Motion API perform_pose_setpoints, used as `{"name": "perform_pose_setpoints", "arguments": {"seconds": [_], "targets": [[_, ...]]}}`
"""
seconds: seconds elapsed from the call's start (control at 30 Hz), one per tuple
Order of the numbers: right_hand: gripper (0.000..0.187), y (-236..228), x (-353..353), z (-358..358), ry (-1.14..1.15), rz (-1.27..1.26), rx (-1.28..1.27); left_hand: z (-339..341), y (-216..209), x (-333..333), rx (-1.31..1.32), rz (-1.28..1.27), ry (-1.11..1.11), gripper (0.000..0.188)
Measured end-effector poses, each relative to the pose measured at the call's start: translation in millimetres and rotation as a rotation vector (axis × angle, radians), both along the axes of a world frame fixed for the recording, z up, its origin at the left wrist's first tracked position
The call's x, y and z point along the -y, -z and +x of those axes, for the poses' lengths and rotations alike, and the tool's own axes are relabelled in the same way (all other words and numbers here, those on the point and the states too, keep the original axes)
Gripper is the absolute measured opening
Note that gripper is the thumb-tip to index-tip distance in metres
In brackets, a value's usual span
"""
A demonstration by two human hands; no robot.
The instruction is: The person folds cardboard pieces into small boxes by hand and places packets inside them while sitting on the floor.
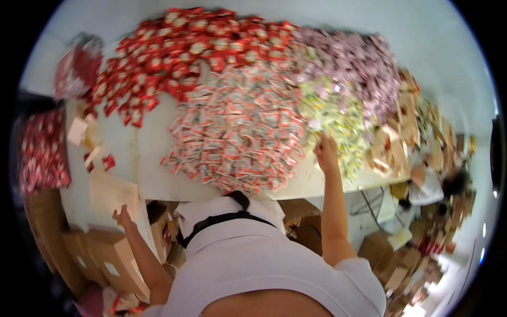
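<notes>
My left hand (122, 216) is at the table's left front, fingers apart and holding nothing I can see. It is at the lower edge of a flat kraft paper bag (112, 191). Reaching over the table, my right hand (326, 153) has its fingers drawn together at the left side of a heap of yellow-green packets (338, 113). Whatever is between those fingers is hidden. Left of that hand spreads a large heap of white and red sachets (232, 132). Red packets (206, 39) are piled behind them, and pale purple packets (359, 63) lie at the back right.
Opened kraft bags (388, 150) stand along the table's right side. A clear sack of red packets (45, 150) is at the far left, above cardboard boxes (113, 259). Another person (428, 185) is at the right, near more stacked cartons (404, 264).
</notes>
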State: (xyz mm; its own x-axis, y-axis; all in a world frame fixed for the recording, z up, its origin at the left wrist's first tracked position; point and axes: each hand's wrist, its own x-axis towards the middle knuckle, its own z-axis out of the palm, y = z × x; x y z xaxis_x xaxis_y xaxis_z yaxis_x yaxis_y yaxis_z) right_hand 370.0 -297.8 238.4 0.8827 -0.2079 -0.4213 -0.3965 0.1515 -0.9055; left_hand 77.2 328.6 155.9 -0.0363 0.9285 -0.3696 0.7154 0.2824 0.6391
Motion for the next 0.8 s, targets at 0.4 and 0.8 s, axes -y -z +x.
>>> {"name": "perform_pose_setpoints", "arguments": {"seconds": [0.4,0.8], "targets": [[0.025,8,-281,-81,-1.086,-0.259,0.02,-72,56,-49,-0.494,-0.039,-0.126,0.113],[0.044,63,-498,-52,-1.058,0.167,-0.247,-75,61,-48,-0.147,-0.218,-0.115,0.07]]}}
